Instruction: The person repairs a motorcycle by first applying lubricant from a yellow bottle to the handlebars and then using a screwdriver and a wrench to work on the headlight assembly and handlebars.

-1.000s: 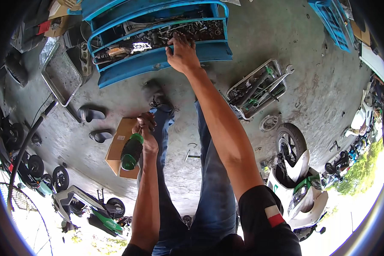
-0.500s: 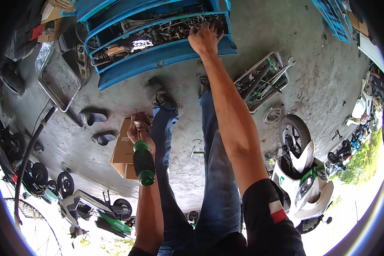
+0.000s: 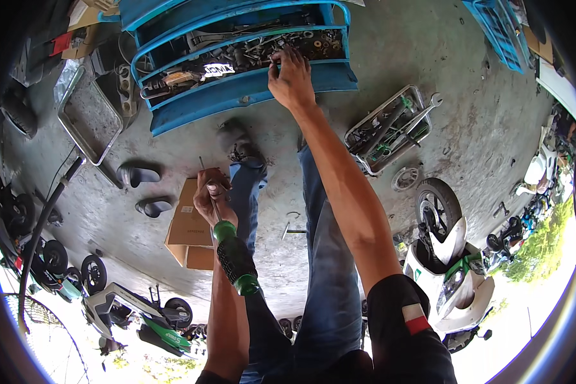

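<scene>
My left hand (image 3: 212,195) is closed round the shaft of a screwdriver with a green handle (image 3: 235,257). The handle points back toward me, and the thin tip sticks up past my fist. My right hand (image 3: 292,83) reaches into the front tray of a blue metal toolbox (image 3: 249,97), fingers stretched and a little bent, thumb apart. Its fingertips touch a pile of loose bolts and nuts (image 3: 262,50); what lies right under them is hidden. Washers and nuts (image 3: 326,45) show to the right of that hand in the same tray.
A metal tray of tools (image 3: 390,131) with a large wrench lies on the right. At left are a metal tray frame (image 3: 89,115), sandals (image 3: 139,175) and a cardboard box (image 3: 189,233). Scooters (image 3: 451,269) stand right and lower left (image 3: 137,313). A blue crate (image 3: 498,32) stands far right.
My right hand has moved left and slightly nearer within the front tray, uncovering the washers at its right end. The screwdriver's handle has swung to the right in my left hand.
</scene>
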